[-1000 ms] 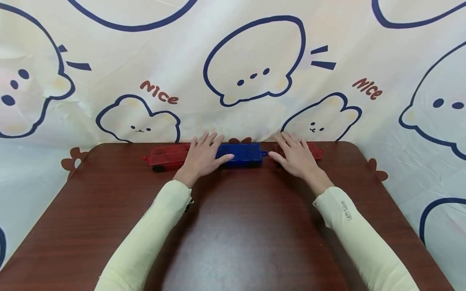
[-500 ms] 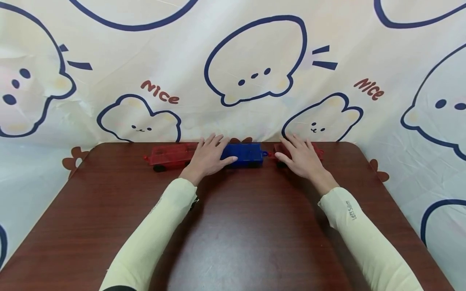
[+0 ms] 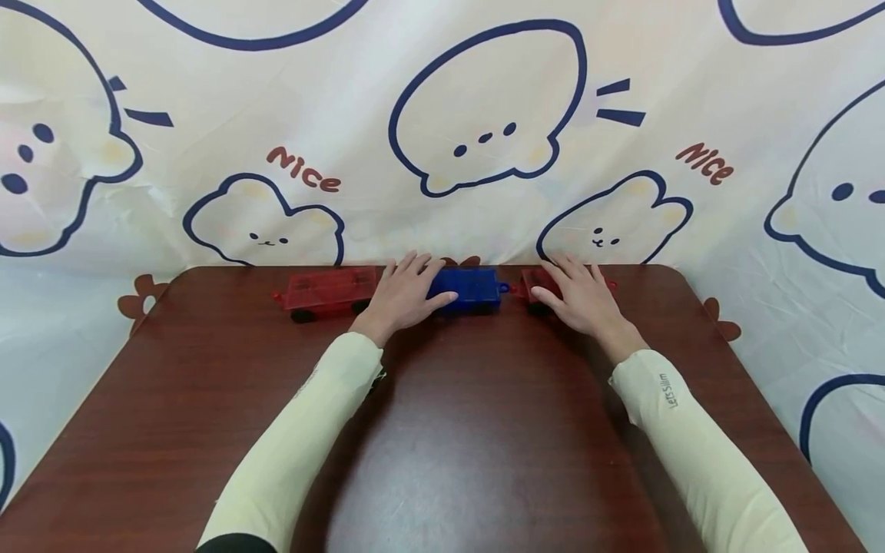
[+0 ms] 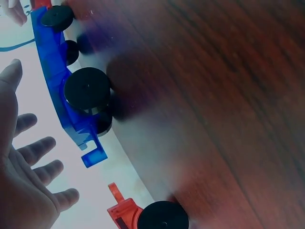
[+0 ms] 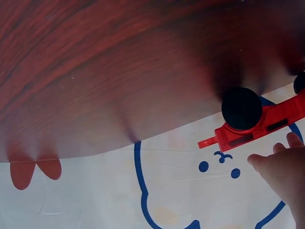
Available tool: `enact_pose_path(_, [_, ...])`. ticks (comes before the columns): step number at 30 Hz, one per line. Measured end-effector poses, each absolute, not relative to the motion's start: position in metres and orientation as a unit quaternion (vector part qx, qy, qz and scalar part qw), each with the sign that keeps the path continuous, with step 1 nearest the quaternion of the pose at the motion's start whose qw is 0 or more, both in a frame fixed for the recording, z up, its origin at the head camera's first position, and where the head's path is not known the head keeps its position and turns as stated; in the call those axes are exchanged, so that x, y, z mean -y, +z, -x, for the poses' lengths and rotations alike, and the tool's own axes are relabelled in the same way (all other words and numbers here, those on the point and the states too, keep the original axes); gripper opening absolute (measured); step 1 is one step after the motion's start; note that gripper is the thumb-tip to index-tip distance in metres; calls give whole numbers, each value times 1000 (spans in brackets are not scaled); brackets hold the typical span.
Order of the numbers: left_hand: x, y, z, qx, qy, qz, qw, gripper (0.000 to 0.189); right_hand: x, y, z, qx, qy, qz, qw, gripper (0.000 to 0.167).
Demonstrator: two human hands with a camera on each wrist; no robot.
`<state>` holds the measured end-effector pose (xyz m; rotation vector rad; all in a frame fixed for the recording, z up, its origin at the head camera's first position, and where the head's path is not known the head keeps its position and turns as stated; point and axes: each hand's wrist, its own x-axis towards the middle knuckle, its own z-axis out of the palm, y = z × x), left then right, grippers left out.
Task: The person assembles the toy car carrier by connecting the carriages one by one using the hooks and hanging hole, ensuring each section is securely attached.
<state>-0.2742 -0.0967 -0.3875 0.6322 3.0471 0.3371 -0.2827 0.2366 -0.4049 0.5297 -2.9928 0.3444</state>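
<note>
Empty grip on both sides: left grip (image 3: 404,296), fingers spread, over the left end of the blue wagon (image 3: 475,286); right grip (image 3: 586,298), likewise extended, over the right red wagon (image 3: 534,281). Set in a row, wheels down, along the far edge of the counter (image 3: 442,430), probably to keep couplings in line. Seemingly linked from blue to right red; parted by a gap between blue hitch (image 4: 96,159) and left red wagon (image 3: 330,288).
</note>
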Motion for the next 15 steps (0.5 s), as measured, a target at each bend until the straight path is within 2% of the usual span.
enact_pose_path(15, [87,-393,278,-972,64,-225,3,78,-236,-408,287,979,94,-181,10,82])
